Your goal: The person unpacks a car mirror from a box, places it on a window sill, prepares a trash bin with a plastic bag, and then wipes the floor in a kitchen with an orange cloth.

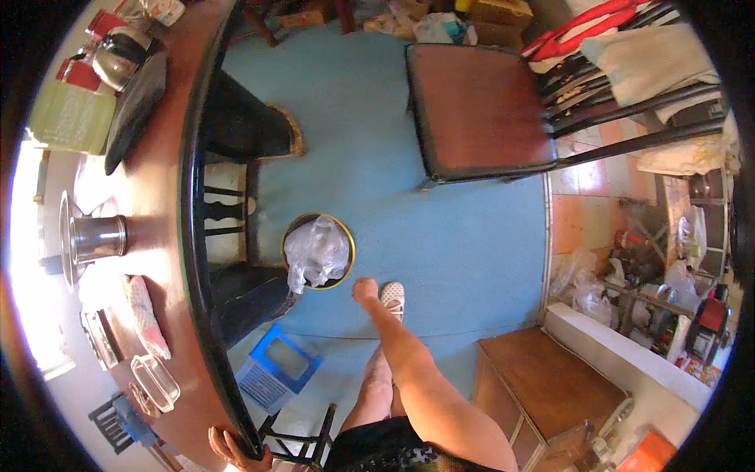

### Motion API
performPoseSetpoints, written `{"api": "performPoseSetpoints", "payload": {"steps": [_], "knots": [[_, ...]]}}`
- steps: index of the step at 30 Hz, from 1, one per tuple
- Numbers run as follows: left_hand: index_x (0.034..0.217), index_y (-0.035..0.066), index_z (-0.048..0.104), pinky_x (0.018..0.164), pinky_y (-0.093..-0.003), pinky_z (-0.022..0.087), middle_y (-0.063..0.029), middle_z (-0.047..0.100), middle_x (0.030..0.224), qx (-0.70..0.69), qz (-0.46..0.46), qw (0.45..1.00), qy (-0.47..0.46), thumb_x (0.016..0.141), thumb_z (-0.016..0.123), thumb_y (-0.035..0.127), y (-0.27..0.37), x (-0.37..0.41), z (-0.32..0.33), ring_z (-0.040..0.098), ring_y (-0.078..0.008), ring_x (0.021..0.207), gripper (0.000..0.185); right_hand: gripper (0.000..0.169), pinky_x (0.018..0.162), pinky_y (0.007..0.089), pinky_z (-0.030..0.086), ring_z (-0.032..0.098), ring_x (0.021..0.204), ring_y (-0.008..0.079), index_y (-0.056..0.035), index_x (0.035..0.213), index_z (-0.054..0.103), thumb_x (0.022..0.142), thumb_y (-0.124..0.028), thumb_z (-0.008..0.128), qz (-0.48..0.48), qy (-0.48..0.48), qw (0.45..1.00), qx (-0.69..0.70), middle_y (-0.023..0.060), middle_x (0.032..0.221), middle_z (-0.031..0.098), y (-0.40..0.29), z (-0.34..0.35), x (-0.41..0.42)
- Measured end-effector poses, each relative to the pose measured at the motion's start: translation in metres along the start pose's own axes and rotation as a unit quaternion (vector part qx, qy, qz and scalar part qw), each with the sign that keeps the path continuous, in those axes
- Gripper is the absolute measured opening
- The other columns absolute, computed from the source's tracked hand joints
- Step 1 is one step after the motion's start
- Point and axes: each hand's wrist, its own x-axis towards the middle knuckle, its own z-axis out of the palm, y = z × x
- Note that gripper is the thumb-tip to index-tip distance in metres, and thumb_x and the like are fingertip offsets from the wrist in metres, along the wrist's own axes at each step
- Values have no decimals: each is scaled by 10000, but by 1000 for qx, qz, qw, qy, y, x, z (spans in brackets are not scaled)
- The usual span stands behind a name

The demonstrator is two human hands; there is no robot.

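My left hand (233, 451) rests on the near end of the brown wooden table (177, 206). Its fingers lie on the top, and the thumb hooks over the black edge. Out in front of my body, my right hand (365, 289) hangs in a loose fist above the blue floor; nothing shows in it. Just beyond it stands a round bin (352, 243) with a yellow rim. Crumpled clear plastic bags (318, 251) fill the bin, one end spilling over the rim. Below the fist is my foot in a pale dotted shoe (393, 294).
A blue plastic stool (280, 369) stands under the table's edge. A wooden chair (481, 112) is at the upper right, a low wooden cabinet (554, 377) at the lower right. On the table are a metal cup (97, 238), a folded cloth (146, 318) and a clear tray (156, 382).
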Motion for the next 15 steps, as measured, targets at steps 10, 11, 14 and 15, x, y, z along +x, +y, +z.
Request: {"api": "performPoseSetpoints", "payload": {"steps": [10, 11, 14, 15], "knots": [[1239, -12, 434, 919, -521, 335, -274, 387, 1249, 17, 28, 999, 22, 729, 596, 495, -11, -15, -25, 379, -441, 1129, 737, 140, 690, 359, 506, 629, 809, 260, -111, 763, 689, 663, -192, 634, -90, -262, 854, -441, 121, 841, 654, 128, -191, -237], [1241, -9, 434, 918, -519, 337, -267, 386, 1258, 18, 25, 999, 29, 748, 570, 505, -6, -16, -28, 377, -433, 1139, 725, 115, 651, 344, 500, 631, 772, 244, -122, 721, 683, 649, -203, 645, 14, -168, 918, -359, 109, 789, 651, 143, -215, -266], [1245, -1, 436, 917, -516, 341, -246, 380, 1285, 37, -2, 998, 57, 790, 507, 518, 10, -5, -32, 372, -408, 1166, 693, 101, 520, 335, 455, 613, 676, 179, -180, 581, 639, 671, -140, 617, -40, -164, 868, -467, 23, 674, 633, 149, -309, -340], [1246, 2, 437, 917, -515, 342, -239, 378, 1293, 45, -24, 997, 66, 802, 488, 519, 16, -8, -30, 371, -400, 1174, 683, 100, 513, 335, 452, 613, 665, 179, -181, 570, 635, 663, -149, 622, 17, -163, 875, -455, 20, 654, 627, 145, -334, -350]]}}
